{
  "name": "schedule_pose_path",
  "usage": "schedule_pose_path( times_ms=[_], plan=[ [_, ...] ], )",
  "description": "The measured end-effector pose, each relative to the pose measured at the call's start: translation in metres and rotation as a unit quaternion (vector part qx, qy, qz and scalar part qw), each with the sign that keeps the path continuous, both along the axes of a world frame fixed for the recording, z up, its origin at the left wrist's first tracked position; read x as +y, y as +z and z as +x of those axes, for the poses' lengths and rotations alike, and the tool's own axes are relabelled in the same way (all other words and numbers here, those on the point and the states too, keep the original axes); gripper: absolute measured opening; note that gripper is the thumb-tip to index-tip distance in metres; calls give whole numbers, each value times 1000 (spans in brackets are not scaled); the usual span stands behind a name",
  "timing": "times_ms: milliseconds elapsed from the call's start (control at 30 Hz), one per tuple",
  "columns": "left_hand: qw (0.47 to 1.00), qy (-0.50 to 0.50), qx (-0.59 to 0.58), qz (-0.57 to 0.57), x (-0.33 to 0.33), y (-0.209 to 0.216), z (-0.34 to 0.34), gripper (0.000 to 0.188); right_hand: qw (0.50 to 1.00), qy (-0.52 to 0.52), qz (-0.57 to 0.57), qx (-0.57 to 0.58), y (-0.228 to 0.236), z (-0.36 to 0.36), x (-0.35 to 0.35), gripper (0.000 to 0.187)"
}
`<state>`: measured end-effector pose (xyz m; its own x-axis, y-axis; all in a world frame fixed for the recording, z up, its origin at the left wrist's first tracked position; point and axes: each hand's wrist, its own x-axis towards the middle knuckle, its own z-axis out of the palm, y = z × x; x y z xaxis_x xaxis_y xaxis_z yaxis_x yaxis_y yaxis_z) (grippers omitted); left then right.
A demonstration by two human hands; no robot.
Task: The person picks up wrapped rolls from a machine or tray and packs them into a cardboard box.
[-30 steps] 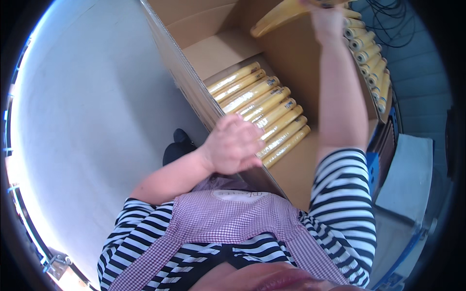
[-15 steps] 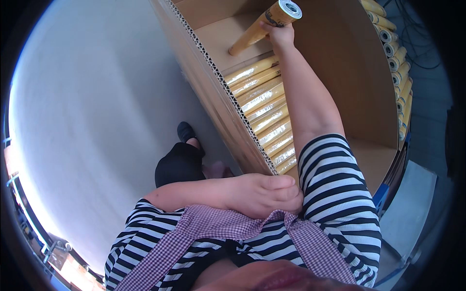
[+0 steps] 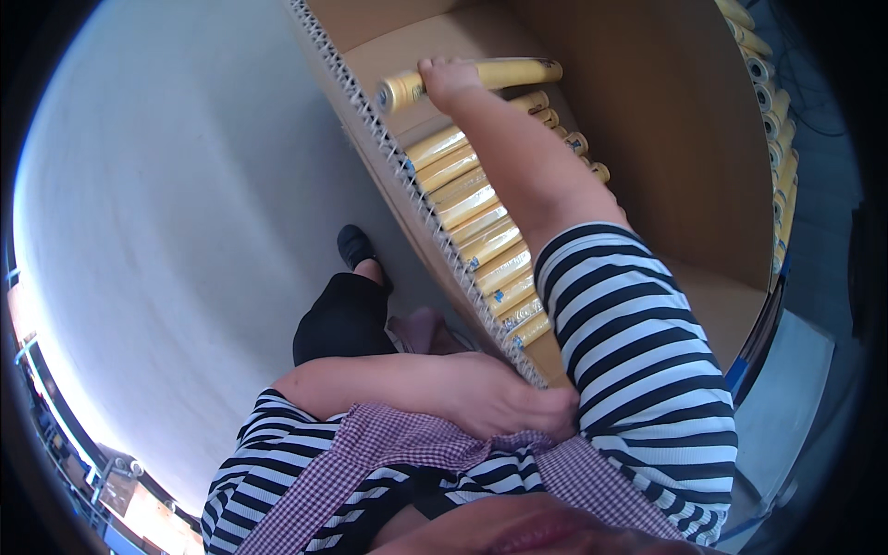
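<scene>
My right hand (image 3: 450, 83) is closed around a long yellow roll (image 3: 518, 72) inside a deep cardboard box (image 3: 666, 166). Held nearly level, the roll lies crosswise over the far part of the box floor, its left end close to the box's left wall. Just nearer than it, a row of similar shiny yellow rolls (image 3: 472, 208) lies side by side; my forearm hides part of them. My left hand (image 3: 518, 398) stays low against my checked apron (image 3: 407, 430), beside the box's near corner. Its fingers are curled, and what they grip, if anything, is hidden.
More yellow rolls (image 3: 775, 125) are stacked outside the box's right wall. A pale grey panel (image 3: 786, 398) stands at the lower right. Dark cables (image 3: 805, 102) lie on the floor at the far right. Grey floor (image 3: 185, 203) stretches along the left.
My right hand has moved left and turned the roll from a steep tilt to nearly level, lowering it into the box. My left hand has barely moved.
</scene>
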<state>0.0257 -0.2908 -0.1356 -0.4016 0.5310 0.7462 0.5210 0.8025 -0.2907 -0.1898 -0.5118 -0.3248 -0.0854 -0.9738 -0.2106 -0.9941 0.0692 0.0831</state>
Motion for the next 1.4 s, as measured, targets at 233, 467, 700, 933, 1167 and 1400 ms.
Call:
schedule_pose_path(
  times_ms=[233, 467, 700, 933, 1167, 1400],
  plan=[
    [991, 54, 78, -96, 67, -48, -16, 32, 980, 66, 185, 4, -55, 25, 33, 39],
    [999, 14, 41, -28, 29, -24, -18, 34, 979, 195, 37, -52, -92, -12, 42, 60],
    [999, -7, -3, -39, 0, -5, -17, 35, 940, 33, 317, -119, -68, 4, 76, 54],
    [999, 28, -5, 16, -2, 2, -9, 40, 945, -14, 286, -160, -53, -7, 91, 59],
    [963, 83, -111, 231, 14, 36, -9, 30, 952, 28, 260, -158, 20, -37, 157, 57],
    [927, 161, -122, 317, 40, 56, -22, 39, 966, -123, 218, -61, 214, -144, 320, 54]
  ],
)
